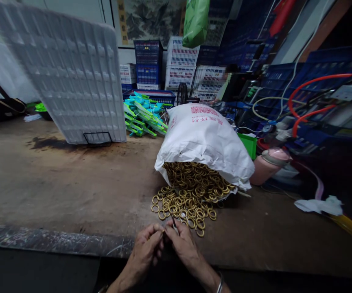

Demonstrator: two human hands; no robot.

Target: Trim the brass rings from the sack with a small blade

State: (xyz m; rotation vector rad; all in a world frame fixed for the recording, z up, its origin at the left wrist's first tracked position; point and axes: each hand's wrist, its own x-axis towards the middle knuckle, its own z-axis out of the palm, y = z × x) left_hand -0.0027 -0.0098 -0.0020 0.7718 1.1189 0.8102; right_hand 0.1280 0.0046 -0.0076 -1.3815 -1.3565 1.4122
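My left hand (147,246) is closed in a pinch at the table's front edge. A tiny yellowish spot shows at its fingertips, but what it holds is too small to make out. Close beside it, fingertips almost meeting, my right hand (183,243) is closed around a slim dark-tipped tool (175,224) that points up and away from me. Just beyond both hands lies a spread of brass-coloured rings (191,207). They spill from the open mouth of a white woven sack (204,134) lying on its side with red printing on top.
A ribbed white plastic tray (81,77) stands upright in a black wire stand (98,139) on the wooden table (56,183). Green and blue plastic pieces (145,116) are heaped behind. A pink bottle (269,166) and crumpled white paper (319,205) are at right. Stacked crates (182,61) line the back.
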